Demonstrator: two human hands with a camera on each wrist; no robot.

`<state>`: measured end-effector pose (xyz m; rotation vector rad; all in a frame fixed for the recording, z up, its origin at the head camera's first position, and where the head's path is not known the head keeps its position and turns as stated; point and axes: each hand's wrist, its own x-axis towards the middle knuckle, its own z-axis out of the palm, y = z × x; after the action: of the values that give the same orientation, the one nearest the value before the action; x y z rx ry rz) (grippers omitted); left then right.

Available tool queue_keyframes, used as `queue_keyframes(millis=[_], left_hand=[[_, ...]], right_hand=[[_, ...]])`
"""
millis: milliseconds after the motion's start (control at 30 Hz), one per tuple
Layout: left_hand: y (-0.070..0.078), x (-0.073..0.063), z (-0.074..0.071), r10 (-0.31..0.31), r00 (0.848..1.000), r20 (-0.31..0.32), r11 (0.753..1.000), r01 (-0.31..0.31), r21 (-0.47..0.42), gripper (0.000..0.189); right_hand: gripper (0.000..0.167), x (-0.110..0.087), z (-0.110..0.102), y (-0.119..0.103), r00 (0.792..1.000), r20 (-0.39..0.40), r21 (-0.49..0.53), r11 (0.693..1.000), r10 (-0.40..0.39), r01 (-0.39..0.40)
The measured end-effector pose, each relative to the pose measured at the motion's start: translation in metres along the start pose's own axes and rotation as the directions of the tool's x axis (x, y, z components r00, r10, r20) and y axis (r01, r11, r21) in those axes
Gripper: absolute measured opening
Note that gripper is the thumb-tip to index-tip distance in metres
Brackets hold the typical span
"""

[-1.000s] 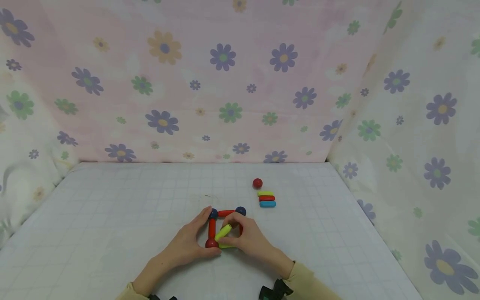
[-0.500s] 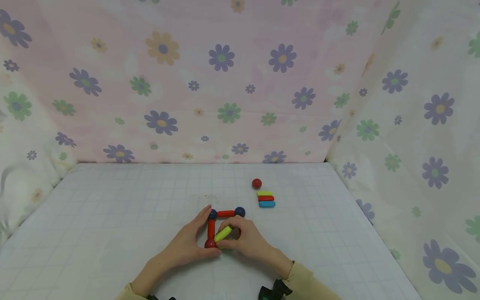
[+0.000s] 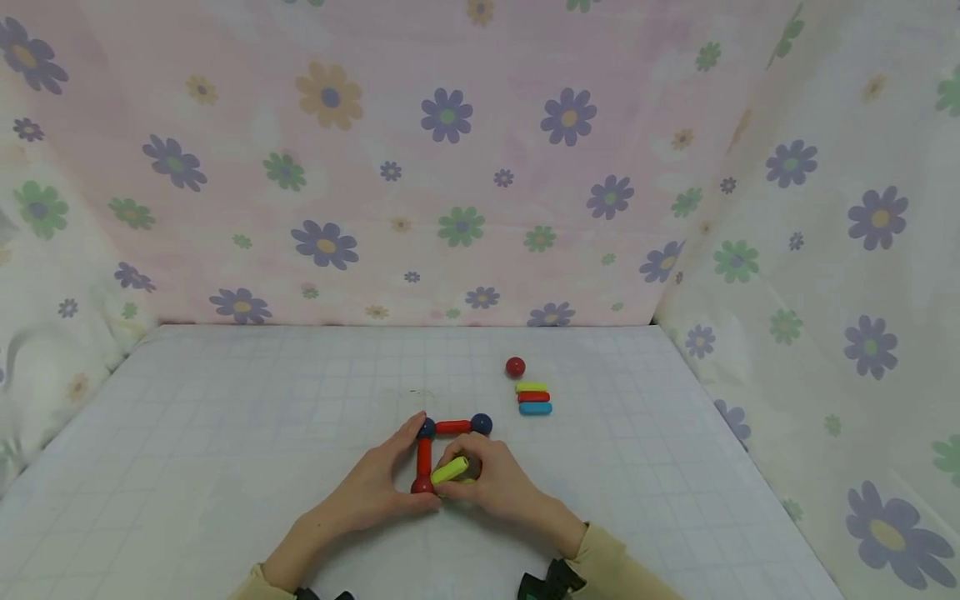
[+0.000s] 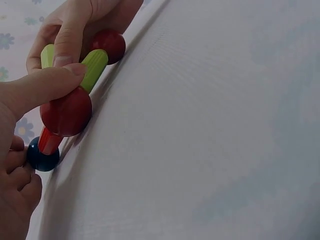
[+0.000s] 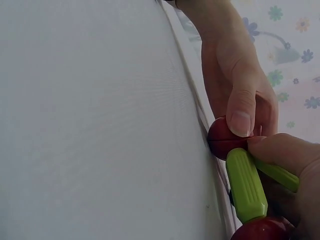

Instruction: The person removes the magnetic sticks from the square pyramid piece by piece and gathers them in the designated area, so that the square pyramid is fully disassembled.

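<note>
A square frame of toy building balls and rods lies on the table. Its near left red ball (image 3: 423,485) sits under the thumb of my left hand (image 3: 367,483), whose index fingertip touches the far left blue ball (image 3: 427,428). Red rods (image 3: 424,457) form the left and far sides. Between thumb and fingers, my right hand (image 3: 498,479) pinches a loose lime-green rod (image 3: 450,469), tilted up, its lower end right at that red ball. In the right wrist view a second lime-green rod (image 5: 246,185) makes the near side, ending at another red ball (image 5: 262,231). My right hand hides the frame's right side.
Beyond the frame to the right lie a lime-green rod (image 3: 531,387), a red rod (image 3: 534,397) and a blue rod (image 3: 536,408) side by side. A loose red ball (image 3: 515,367) rests just behind them. Flowered cloth (image 3: 405,250) walls the table's back and sides.
The pinched lime-green rod has swung from steep to flatter, its upper end going right and down. My right fingers have dropped slightly with it. My left hand keeps its place on the frame.
</note>
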<state>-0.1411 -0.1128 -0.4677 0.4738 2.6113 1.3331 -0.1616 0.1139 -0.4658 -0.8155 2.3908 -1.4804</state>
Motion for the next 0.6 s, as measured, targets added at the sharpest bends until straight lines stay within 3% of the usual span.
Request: queue_keyframes(millis=[600], left_hand=[[0.0013, -0.0017, 0.0006, 0.001, 1.000, 0.000, 1.000, -0.001, -0.016, 0.109]], right_hand=[[0.022, -0.0020, -0.0032, 0.0015, 1.000, -0.012, 0.015, 1.000, -0.002, 0.003]])
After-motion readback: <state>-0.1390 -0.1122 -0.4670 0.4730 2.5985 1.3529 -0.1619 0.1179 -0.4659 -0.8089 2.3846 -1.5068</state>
